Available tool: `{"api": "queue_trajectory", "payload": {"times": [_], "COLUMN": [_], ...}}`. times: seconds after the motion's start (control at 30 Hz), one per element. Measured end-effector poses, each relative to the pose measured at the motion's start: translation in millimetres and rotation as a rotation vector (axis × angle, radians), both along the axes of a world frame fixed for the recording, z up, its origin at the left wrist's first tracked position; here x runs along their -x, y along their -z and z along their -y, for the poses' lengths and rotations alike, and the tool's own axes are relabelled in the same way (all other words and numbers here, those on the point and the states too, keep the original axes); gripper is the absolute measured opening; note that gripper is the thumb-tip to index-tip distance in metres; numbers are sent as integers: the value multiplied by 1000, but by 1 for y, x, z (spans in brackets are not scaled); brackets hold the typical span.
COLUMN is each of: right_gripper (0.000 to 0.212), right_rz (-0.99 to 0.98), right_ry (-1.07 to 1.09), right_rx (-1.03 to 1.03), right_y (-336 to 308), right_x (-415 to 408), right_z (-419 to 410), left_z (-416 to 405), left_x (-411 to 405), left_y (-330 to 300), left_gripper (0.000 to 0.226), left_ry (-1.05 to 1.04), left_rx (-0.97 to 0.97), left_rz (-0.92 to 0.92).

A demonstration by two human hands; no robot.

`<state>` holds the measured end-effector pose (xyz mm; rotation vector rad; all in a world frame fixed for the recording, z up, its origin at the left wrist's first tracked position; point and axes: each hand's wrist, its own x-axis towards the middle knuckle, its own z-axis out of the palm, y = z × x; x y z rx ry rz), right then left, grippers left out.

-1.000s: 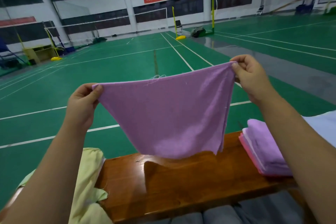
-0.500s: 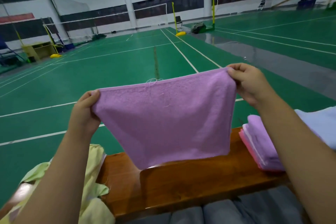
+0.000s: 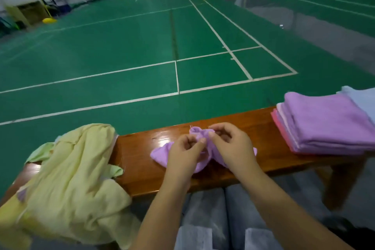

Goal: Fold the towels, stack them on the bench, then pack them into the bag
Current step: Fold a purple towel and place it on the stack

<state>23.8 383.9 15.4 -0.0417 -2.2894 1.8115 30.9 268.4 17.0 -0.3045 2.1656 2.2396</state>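
The purple towel [image 3: 162, 155] lies bunched on the middle of the wooden bench [image 3: 261, 128], in front of the person's knees [image 3: 205, 205]. Its long axis runs along the bench, from 9 o'clock to 3 o'clock, with one rounded end showing at 9 o'clock of the hands and a smaller bit showing at 3 o'clock. A gathered peak of the cloth points up and away toward 12 o'clock, between the two hands.

The left hand [image 3: 183, 153] has its fingers curled and its thumb pressed against the cloth, pinching the towel near the peak. The right hand [image 3: 228, 145] sits just beside it, touching or nearly touching, with thumb and curled fingers clamped on the same gathered fold.

At 3 o'clock of the towel, well apart, a neat stack of folded towels [image 3: 324, 124] rests on the bench: purple on top, pale layers below and a pink one at the bottom. A light blue cloth [image 3: 361, 97] lies just behind the stack at the picture's edge.

At 9 o'clock, a rumpled pile of yellow cloth [image 3: 73, 178] covers that end of the bench and spills over the near edge.

Beyond the bench, at 12 o'clock, spreads a green court floor [image 3: 121, 46] with white lines.
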Motion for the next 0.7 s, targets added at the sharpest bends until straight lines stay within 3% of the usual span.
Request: {"api": "queue_trajectory", "payload": {"times": [0.1, 0.37, 0.53, 0.7], "right_gripper": [9, 19, 21, 33], "right_rz": [-18, 26, 42, 13], "right_ry": [-2, -12, -44, -72], "right_rx": [-70, -26, -31, -189], "right_y": [8, 11, 15, 22], "right_x": [-16, -26, -26, -28], "right_z": [0, -2, -6, -8], "left_z": [-3, -4, -1, -2], "left_x": [-15, -34, -38, -38], "left_y": [7, 5, 4, 2], "left_gripper": [7, 13, 22, 40], "left_ry": [6, 13, 60, 100], "left_rx": [79, 200, 173, 56], "left_rz": [-6, -42, -10, 63]}}
